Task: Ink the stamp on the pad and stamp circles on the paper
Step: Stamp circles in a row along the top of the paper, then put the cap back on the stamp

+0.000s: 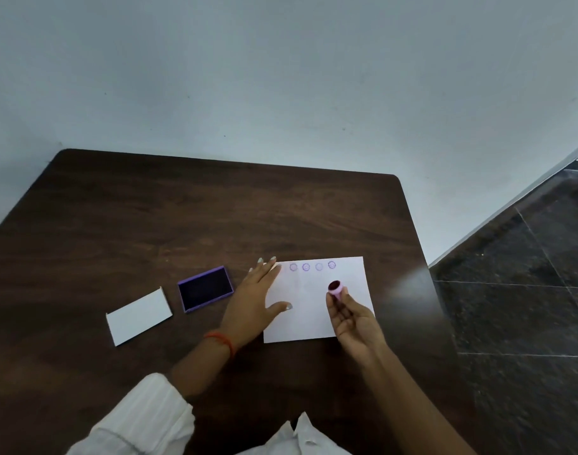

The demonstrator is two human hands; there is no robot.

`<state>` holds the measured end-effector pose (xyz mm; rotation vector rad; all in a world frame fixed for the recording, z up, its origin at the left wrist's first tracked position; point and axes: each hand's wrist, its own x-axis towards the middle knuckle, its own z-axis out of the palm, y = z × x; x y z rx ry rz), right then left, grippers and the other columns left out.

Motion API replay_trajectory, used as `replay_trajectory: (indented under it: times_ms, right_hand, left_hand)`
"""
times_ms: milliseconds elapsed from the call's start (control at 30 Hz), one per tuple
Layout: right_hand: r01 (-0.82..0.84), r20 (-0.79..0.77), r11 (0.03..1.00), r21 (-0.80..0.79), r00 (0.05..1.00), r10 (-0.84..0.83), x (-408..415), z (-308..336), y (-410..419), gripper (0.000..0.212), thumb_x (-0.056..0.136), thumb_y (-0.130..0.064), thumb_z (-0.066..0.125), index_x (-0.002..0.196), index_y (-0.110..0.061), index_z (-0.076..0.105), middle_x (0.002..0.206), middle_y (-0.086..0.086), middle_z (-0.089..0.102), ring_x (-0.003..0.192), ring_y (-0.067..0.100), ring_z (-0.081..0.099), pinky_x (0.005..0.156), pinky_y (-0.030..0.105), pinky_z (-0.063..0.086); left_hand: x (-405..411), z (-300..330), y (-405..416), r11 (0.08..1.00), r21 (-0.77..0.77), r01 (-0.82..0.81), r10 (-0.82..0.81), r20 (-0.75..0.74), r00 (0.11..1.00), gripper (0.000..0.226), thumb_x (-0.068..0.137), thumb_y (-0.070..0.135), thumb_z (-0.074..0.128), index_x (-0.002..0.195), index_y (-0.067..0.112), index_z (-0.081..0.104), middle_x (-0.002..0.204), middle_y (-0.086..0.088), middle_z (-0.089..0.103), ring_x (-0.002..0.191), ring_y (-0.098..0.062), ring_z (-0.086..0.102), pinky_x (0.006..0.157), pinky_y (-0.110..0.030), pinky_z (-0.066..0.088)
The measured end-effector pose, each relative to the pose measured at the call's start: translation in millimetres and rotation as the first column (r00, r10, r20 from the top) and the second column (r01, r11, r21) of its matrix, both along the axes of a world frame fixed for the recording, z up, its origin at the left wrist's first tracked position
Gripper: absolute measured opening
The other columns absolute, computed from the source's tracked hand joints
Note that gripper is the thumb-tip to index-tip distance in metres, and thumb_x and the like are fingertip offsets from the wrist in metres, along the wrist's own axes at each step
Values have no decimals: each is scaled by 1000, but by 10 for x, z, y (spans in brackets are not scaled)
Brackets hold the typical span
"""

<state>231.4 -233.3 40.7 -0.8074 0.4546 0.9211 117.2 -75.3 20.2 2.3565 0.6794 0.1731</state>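
Head view: dark brown wooden table (189,208) with rounded corners, pale grey wall behind, dark tiled floor (527,290) off to the right.

White rectangular sheet of paper (314,320) lies flat near the table's right-front area. Row of four small purple stamped circles (312,266) along its far edge; two look darker, two fainter. Detail inside the circles is too small to read.

Left hand (253,300) is flat and spread, palm down, pressing the paper's left edge: fingertips over the far-left corner, thumb stretched out onto the sheet. It has hold of nothing. Orange-red thread band (220,340) on that wrist, white sleeve (143,418) pushed up the forearm.

Right hand (353,320) hovers over the right half of the paper, fingers curled, pinching the small pink round stamp (336,288) between thumb and fingertips. Stamp is lifted off the sheet and tilted, dark inked face turned up towards the camera. It sits below the rightmost printed circle, apart from it.

Purple rectangular ink pad (205,288), open, dark inked surface exposed, sits on the table just left of the left hand, not touching the paper. White rectangular lid or card (139,316) lies further left, near the pad; can't tell which it is.
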Motion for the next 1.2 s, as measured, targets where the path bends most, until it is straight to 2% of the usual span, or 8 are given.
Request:
replay_trajectory:
  times_ms: [100, 300, 433, 533, 900, 1000, 1133, 1200]
  right_hand:
    - [-34, -25, 999, 8, 999, 34, -134, -32, 27, 13, 74, -3, 65, 85, 1, 70, 80, 12, 76, 74, 19, 73, 57, 26, 59]
    - [-103, -84, 994, 34, 991, 105, -332, -63, 128, 24, 61, -2, 70, 84, 1, 72, 86, 15, 76, 80, 22, 73, 60, 30, 61]
    - [-141, -70, 990, 28, 987, 143, -428, -72, 201, 18, 60, -1, 69, 78, 0, 74, 86, 15, 76, 80, 22, 73, 66, 31, 62]
    - [-167, -61, 986, 25, 984, 168, -483, -95, 226, 18, 60, -1, 70, 78, 1, 74, 85, 15, 76, 80, 21, 73, 62, 30, 61]
    - [-197, -39, 980, 5, 980, 197, -551, -128, 219, 29, 62, -2, 69, 91, 3, 68, 85, 15, 76, 79, 22, 73, 59, 28, 60]
    - [-263, 24, 964, -21, 964, 264, -560, -120, 254, 16, 75, -1, 65, 90, 0, 72, 89, 14, 76, 83, 21, 72, 64, 28, 60]
    - [-357, 203, 924, -137, 903, 379, -589, -44, 375, 15, 83, -3, 59, 82, -8, 74, 86, 8, 77, 84, 20, 72, 69, 24, 60]
    - [-379, 291, 898, -223, 854, 432, -611, -2, 446, 14, 84, -4, 60, 85, -10, 73, 87, 7, 76, 85, 20, 72, 71, 23, 59]
  left_hand:
    - [-308, 7, -47, 994, -15, -110, 111, 36, 993, 72, 79, 29, 69, 139, 24, 32, 152, 4, 29, 141, -15, 22, 113, -36, 24]
    - [-676, -111, -94, 947, -48, -318, 318, -8, 948, 67, 74, 21, 74, 134, 18, 42, 144, -2, 42, 133, -19, 34, 110, -31, 26]
    - [-695, -171, -107, 927, -92, -363, 359, -60, 931, 67, 74, 20, 74, 133, 17, 43, 140, -5, 44, 127, -21, 40, 109, -36, 37]
    - [-665, -183, -99, 921, -91, -379, 373, -69, 925, 64, 75, 21, 73, 132, 17, 44, 136, -6, 46, 123, -21, 43, 105, -38, 41]
    - [-614, -168, -73, 920, -128, -370, 371, -9, 928, 32, 78, 20, 70, 109, 15, 62, 115, -5, 57, 104, -17, 52, 92, -30, 48]
    - [-609, -105, -83, 931, -155, -331, 341, 44, 939, 31, 77, 20, 71, 108, 19, 63, 113, -1, 59, 95, -8, 53, 81, -13, 43]
    - [-584, 28, -125, 921, -218, -323, 350, 94, 932, 33, 78, 15, 70, 109, 20, 63, 113, -1, 64, 97, -10, 59, 85, -21, 48]
    - [-577, 82, -141, 913, -242, -329, 362, 105, 926, 33, 78, 13, 69, 110, 19, 63, 112, -3, 66, 97, -10, 60, 84, -19, 48]
